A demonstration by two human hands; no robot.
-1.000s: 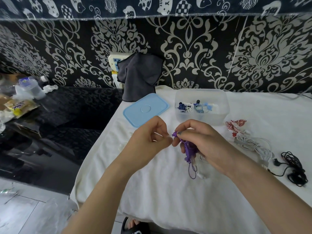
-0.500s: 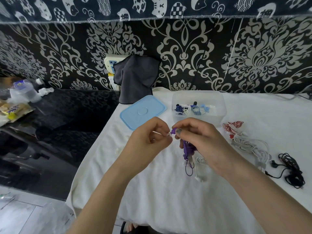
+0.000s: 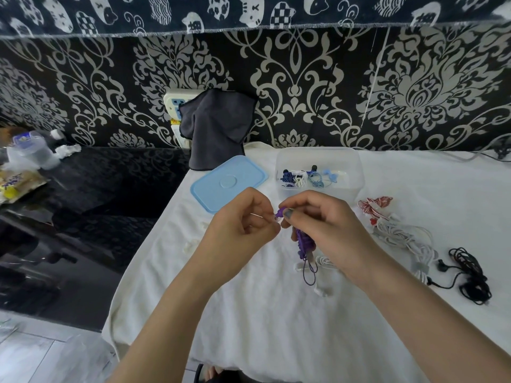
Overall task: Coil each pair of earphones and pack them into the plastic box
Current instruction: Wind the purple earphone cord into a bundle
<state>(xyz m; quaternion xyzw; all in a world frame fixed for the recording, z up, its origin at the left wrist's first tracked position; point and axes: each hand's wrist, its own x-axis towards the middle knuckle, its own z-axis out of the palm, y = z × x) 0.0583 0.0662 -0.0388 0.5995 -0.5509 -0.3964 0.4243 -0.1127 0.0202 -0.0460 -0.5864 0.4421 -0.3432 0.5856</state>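
Above the white cloth my right hand (image 3: 323,230) grips a bundle of purple earphones (image 3: 304,244), its cord loop hanging below the fist. My left hand (image 3: 243,225) pinches the bundle's upper end right beside the right thumb. Behind both hands stands the clear plastic box (image 3: 356,172) with dark blue, white and light blue coiled earphones inside. Its light blue lid (image 3: 229,183) lies to the left of it. Loose red-and-white earphones (image 3: 376,205), white earphones (image 3: 406,239) and black earphones (image 3: 470,272) lie at the right. Another white pair (image 3: 323,275) lies under my right hand.
A dark grey cloth (image 3: 218,128) hangs over a wall socket behind the lid. Left of the white-covered table (image 3: 262,327) is a black glossy surface with a plastic container (image 3: 30,153) and a snack packet (image 3: 16,183). The patterned wall runs along the back.
Both hands stay together on the purple earphones; the hanging loop has grown slightly shorter. The view has shifted a little.
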